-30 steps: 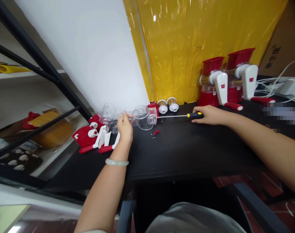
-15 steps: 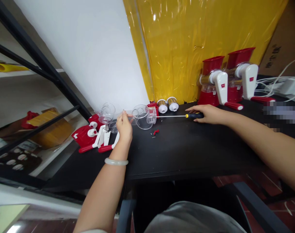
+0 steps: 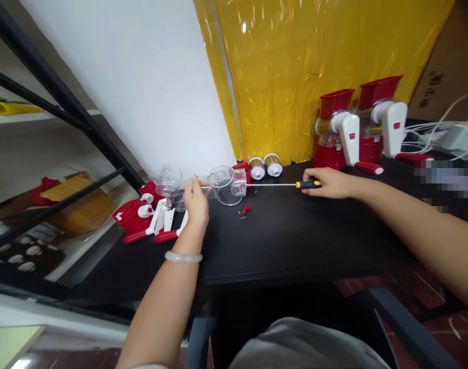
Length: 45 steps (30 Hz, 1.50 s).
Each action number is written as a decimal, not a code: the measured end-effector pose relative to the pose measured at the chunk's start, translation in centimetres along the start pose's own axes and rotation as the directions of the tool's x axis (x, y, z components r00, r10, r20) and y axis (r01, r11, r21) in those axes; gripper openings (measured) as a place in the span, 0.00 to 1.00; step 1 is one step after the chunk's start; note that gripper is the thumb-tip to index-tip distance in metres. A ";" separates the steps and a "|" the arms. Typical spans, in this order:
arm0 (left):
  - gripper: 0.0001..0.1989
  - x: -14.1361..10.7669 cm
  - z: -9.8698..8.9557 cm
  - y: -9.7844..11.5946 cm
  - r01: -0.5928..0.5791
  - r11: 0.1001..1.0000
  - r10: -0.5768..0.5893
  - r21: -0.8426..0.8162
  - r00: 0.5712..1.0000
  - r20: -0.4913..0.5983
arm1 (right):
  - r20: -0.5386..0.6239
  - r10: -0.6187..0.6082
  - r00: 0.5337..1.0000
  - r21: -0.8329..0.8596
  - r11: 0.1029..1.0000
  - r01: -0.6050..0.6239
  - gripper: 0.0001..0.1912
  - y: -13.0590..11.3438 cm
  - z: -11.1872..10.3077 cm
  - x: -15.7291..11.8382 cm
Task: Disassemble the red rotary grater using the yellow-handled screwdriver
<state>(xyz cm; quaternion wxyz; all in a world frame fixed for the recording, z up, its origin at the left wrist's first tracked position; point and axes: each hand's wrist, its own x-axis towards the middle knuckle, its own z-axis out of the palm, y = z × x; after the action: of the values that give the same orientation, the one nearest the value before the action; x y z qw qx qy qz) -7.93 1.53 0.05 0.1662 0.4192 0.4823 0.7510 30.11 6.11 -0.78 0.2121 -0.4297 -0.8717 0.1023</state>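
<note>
A screwdriver (image 3: 308, 184) with a black and yellow handle lies level in my right hand (image 3: 326, 183), whose fingers are closed round the grip. Its thin shaft points left into the end of a clear plastic housing (image 3: 228, 190) lying on its side. At the housing's left end is my left hand (image 3: 197, 202), thumb and fingertips pinched together; what sits between them is too small to make out. A small red plastic piece (image 3: 247, 209) and a few tiny metal bits (image 3: 243, 218) lie in front of the housing.
Red bases with white crank handles (image 3: 157, 218) and another clear part (image 3: 169, 179) sit at left. Two metal grater drums (image 3: 272, 165) stand behind. At right are two assembled red drum graters (image 3: 336, 130) and white cables (image 3: 429, 136). The black tabletop (image 3: 287, 241) ends before a chair.
My right hand has closed from loosely spread fingers into a grip round the screwdriver handle. My left hand stays pinched in nearly the same place.
</note>
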 end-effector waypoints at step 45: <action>0.22 0.7 0.0 -0.4 -0.018 1.000 0.019 0.014 1.000 -0.021 | -0.078 -0.060 0.995 0.034 0.997 0.062 0.26 1.8 0.0 0.4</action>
<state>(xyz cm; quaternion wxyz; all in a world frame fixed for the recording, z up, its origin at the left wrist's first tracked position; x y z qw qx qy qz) -8.42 2.16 0.03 0.1513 0.4169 0.4854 0.7534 31.18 7.49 -1.30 0.2562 -0.4025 -0.8737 0.0950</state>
